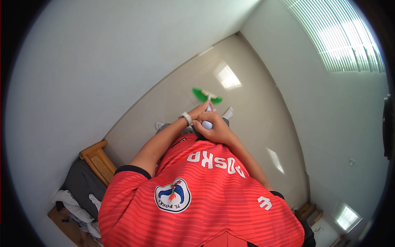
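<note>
Both hands grip 1 pale broom handle [208, 119]: right hand [216, 129] wrapped around its top, left hand [200, 110] just below. Its green bristle head [207, 95] rests on the beige tiled floor [247, 123], ahead of the white-socked feet; sweeping looks underway.

Mop head [207, 95] on floor [247, 123] ahead; bed [88, 181] left.

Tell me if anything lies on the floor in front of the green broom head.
Nothing visible does. Both hands, left hand and right hand, grip the broom handle, and the green broom head rests on bare tile floor, with only window light patches nearby.
</note>
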Available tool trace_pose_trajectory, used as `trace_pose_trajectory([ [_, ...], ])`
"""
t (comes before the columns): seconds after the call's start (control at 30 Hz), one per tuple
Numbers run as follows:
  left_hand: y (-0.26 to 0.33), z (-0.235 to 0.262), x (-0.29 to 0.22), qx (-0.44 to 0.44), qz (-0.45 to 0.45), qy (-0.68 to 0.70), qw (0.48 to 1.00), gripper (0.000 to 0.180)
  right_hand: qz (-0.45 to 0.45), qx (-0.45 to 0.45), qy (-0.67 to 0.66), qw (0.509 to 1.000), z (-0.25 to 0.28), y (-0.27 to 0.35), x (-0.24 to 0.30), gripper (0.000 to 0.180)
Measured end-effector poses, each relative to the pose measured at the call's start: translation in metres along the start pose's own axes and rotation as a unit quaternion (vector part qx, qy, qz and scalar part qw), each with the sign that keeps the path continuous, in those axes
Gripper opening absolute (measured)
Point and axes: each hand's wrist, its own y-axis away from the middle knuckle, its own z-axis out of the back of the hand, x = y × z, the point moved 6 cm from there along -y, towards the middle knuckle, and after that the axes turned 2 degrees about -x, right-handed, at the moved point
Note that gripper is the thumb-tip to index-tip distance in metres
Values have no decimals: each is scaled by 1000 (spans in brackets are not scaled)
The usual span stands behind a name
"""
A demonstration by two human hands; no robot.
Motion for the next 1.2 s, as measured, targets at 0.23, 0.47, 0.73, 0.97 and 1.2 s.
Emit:
trace_pose_trajectory([
  [0.23, -67, 0, -114, -167, -212, -150, 951, 25, 158, -120, 128, 972, 37, -12, 25, 21],
  [0.47, -43, -30, -188, -135, -291, -230, 919, 25, 83, -272, 64, 956, 110, -5, 83, 37],
  [0.73, 0, -41, -102, -136, -118, -356, 917, 30, 1, -315, -209, 926, 139, -10, 16, 38],
  [0.97, 5, -5, -5, -121, -209, -289, 926, 23, -82, -163, -14, 983, 50, 1, -10, 31],
  [1.2, -38, -2, -52, -181, -172, -198, 948, 28, 141, -50, 121, 981, 19, -3, 14, 21],
])
